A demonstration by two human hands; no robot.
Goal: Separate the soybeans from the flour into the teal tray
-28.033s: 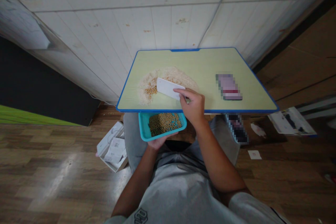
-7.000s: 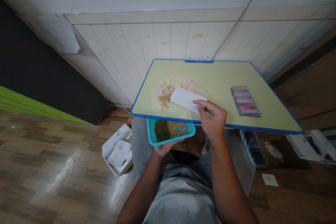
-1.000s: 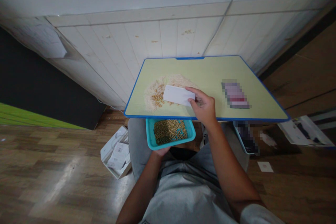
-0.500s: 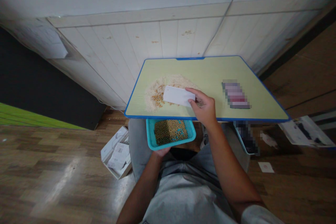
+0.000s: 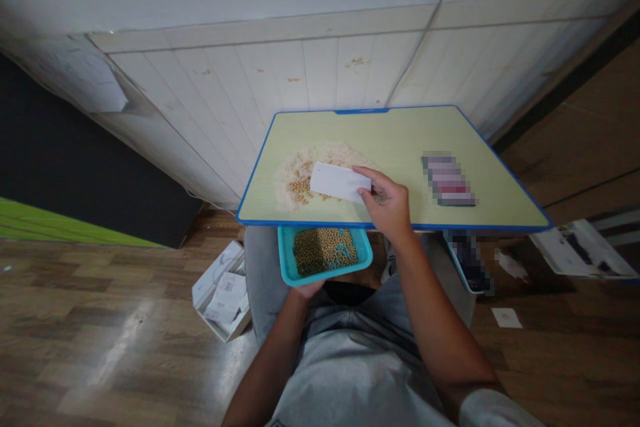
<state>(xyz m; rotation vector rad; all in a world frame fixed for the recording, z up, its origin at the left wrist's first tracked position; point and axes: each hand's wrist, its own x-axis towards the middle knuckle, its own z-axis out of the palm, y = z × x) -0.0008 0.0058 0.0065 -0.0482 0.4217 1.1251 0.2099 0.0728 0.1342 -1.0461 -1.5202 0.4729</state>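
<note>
The right hand (image 5: 391, 204) pinches a white card (image 5: 336, 181) beside yellow beans (image 5: 301, 189) on the tabletop (image 5: 397, 137); the left hand (image 5: 307, 289), its grip mostly hidden, supports a turquoise tray (image 5: 286, 256).

a white plank-panelled wall (image 5: 280, 63) backs a glossy brown wood-plank floor (image 5: 60, 320) streaked with light; a flat black-and-green panel (image 5: 95, 160) stands at left.

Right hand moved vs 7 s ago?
Yes, slightly: judged against the table's blue front edge, the right hand now sits farther in, toward the wall, gripping the flat white piece.
</note>
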